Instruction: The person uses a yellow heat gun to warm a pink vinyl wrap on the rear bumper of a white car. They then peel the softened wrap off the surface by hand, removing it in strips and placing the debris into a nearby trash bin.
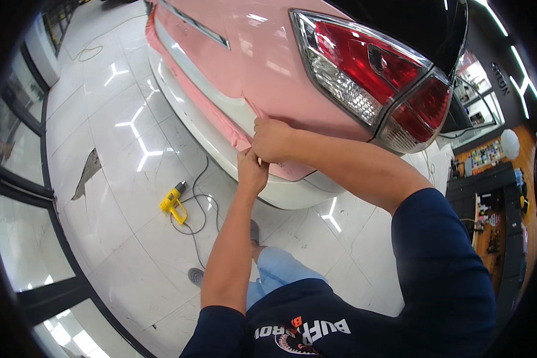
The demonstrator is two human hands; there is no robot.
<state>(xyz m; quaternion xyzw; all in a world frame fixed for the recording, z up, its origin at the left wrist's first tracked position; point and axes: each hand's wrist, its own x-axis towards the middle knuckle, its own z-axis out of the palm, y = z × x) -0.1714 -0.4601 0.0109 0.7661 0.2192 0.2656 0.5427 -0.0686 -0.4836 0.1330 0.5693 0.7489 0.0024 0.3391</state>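
Observation:
A pink vinyl wrap film (209,113) covers the rear panel of a car, its loose edge bunched along the white bumper (191,119). Both of my hands meet at that edge, near the bumper's corner. My left hand (252,171) is closed on the film from below. Just above it, my right hand (272,141) has its fingers curled in on the same film, knuckles up. The fingertips are partly hidden, so the exact pinch does not show. To the right of my hands, the red and clear tail light (364,65) sits in the pink panel.
A yellow heat gun (173,203) lies on the tiled floor (119,232), its dark cord (204,230) looping near my feet. Glass doors (24,232) with black frames run along the left. Stocked shelves (489,209) stand at the right.

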